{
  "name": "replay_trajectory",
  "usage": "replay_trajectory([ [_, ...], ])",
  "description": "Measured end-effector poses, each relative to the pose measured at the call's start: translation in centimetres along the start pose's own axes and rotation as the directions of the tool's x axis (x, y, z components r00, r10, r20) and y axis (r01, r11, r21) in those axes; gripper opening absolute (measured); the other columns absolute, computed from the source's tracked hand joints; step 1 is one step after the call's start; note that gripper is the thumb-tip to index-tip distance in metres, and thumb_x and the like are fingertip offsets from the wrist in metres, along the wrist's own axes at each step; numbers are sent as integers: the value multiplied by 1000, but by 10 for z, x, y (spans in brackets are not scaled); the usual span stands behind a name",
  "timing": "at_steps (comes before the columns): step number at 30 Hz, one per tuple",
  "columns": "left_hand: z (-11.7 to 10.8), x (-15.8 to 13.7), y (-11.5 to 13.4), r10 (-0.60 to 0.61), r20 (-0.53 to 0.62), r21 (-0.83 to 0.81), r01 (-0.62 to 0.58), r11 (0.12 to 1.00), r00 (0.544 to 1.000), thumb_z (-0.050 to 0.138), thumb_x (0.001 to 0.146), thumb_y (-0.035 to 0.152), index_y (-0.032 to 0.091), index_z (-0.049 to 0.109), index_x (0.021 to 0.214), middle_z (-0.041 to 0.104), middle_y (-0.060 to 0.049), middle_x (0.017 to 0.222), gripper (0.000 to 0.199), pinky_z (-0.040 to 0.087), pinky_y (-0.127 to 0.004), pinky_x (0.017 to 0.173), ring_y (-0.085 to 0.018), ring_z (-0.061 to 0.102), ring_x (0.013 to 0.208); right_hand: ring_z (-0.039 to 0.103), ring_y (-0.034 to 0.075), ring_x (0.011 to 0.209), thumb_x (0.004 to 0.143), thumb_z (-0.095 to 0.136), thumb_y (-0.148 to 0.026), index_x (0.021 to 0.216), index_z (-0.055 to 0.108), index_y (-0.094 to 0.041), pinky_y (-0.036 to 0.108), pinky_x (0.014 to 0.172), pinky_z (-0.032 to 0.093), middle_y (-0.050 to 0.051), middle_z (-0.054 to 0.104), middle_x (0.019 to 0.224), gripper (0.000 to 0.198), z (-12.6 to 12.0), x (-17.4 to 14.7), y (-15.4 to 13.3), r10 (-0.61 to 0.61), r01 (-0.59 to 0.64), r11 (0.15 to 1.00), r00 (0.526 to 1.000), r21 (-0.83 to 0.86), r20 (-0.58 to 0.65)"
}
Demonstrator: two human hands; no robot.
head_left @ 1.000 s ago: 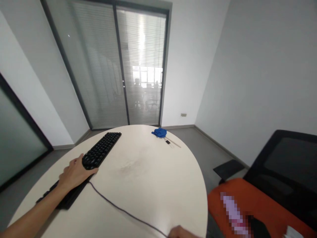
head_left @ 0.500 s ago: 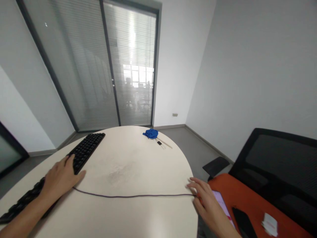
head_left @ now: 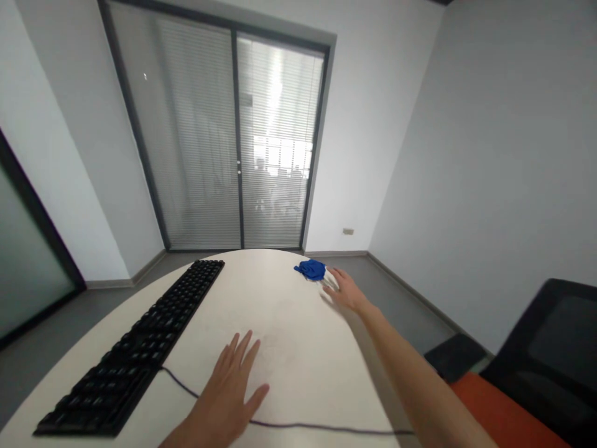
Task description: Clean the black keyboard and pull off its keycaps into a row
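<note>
My left hand [head_left: 233, 379] hovers over or rests on the pale table, fingers stretched out and holding nothing. Beneath it runs the thin dark cable [head_left: 298, 426] of a black keyboard [head_left: 153, 330], which lies along the table's left side. Far off at the right edge, my right hand [head_left: 344, 290] reaches out with its fingers spread. Just left of its fingertips lies a crumpled blue cloth [head_left: 311, 270]. Part of a thin pale stick [head_left: 328, 281] shows beside the cloth; the small black item seen there earlier is hidden by this hand.
The round table [head_left: 275, 298] has a faint grey smudge near its middle. An orange-seated chair [head_left: 499, 410] with a black mesh back stands close on the right. Beyond the table are a glass partition [head_left: 275, 205] with blinds and a white wall [head_left: 373, 124].
My left hand has left the keyboard and moved right onto the cable's area. My right hand has let go of the cable and reached forward to the blue cloth. The view has shifted.
</note>
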State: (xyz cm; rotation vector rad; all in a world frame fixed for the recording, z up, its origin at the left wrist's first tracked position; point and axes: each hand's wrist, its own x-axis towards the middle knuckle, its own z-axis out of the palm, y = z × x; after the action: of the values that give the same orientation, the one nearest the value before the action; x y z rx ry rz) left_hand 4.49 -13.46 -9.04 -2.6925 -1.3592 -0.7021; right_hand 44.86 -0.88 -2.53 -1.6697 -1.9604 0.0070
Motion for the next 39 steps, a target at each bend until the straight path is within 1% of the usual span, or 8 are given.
replay_trajectory([
  [3,-22,6,-24,-34,-12,85,35,996,999,52,90,53,30,32,155,30,-6,161,72,26,-54,118,-36,24,149,32,34,145,86,61,-50,153,34,-12,50,118,25,22,37,155,83,16,32,13,-21,21,999,1000,24,2],
  [5,-39,13,-44,-211,-71,215,221,951,975,53,88,52,28,44,149,33,-8,160,66,21,-58,118,-39,22,149,28,35,147,86,60,-55,155,31,-15,52,119,23,21,32,158,85,27,46,16,-19,19,998,1000,65,-2],
  [9,-61,20,-83,-546,-170,410,563,718,820,54,87,47,22,47,148,30,-17,160,66,17,-66,113,-47,21,146,37,35,142,88,56,-59,150,41,-19,50,117,28,18,38,155,75,49,61,14,-13,11,991,1000,132,16],
  [13,-63,17,-100,-646,-122,437,625,647,754,50,90,41,24,45,148,33,-20,157,61,24,-72,105,-49,32,138,50,31,131,92,49,-57,144,47,-19,46,113,35,15,54,142,64,63,64,-1,-51,44,980,998,192,34],
  [23,-65,15,-94,-636,-140,472,616,631,759,43,93,22,21,46,148,40,-19,153,56,23,-68,108,-46,38,136,48,27,129,97,51,-40,146,43,-19,44,113,34,14,53,140,54,98,35,-124,-156,123,952,983,280,98],
  [31,-58,32,-80,-380,-218,179,420,890,899,33,94,21,4,39,148,45,-20,150,56,30,-48,116,-32,42,138,34,35,141,97,50,-41,148,41,-20,57,116,23,18,46,148,56,142,7,-264,-75,25,949,986,313,150],
  [33,-47,33,-74,-338,-233,78,364,928,912,32,96,24,3,38,148,46,-21,149,56,33,-45,115,-31,44,137,24,37,146,97,50,-43,150,40,-21,61,117,18,16,38,155,58,146,10,-289,7,-99,922,971,374,240],
  [39,-27,32,-60,-344,-207,36,359,933,916,44,95,49,8,30,154,31,-24,158,73,32,-54,114,-39,32,144,23,26,150,104,31,-37,152,37,-21,50,121,22,9,39,157,51,110,7,-279,-34,-110,885,953,451,301],
])
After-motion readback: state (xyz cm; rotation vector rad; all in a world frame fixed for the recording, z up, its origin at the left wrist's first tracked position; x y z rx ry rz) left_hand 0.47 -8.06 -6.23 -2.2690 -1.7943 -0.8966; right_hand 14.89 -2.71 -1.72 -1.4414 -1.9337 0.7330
